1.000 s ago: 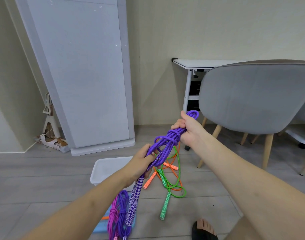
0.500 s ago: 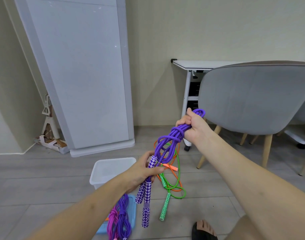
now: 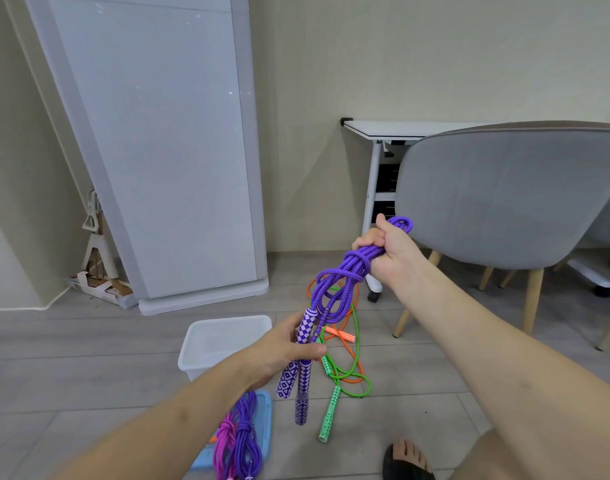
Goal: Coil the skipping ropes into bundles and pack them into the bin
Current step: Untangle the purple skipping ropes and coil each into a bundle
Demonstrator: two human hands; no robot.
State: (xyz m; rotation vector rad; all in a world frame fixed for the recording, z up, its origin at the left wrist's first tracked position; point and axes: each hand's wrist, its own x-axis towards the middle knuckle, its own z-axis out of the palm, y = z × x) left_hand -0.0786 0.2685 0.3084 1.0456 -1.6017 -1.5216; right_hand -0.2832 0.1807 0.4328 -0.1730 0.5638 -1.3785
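Purple rope (image 3: 334, 282) stretches taut between both hands. Right hand (image 3: 388, 249) clenches the coils; left hand (image 3: 289, 344) grips, seemingly, both handles (image 3: 302, 375).

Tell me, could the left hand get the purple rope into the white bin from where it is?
Probably yes. The left hand holds the purple rope's handles beside the white bin, whose top is open, though the right hand grips the coil.

The bin (image 3: 224, 341) stands on the floor (image 3: 71, 375) before the tall panel (image 3: 158, 150). Right of the bin lie two loose ropes (image 3: 348, 372). Behind them stands the table (image 3: 393, 128), with the chair (image 3: 504, 195) at its right. A lid (image 3: 266, 424) lies nearer than the bin, and two bundles (image 3: 239, 441) rest on it.
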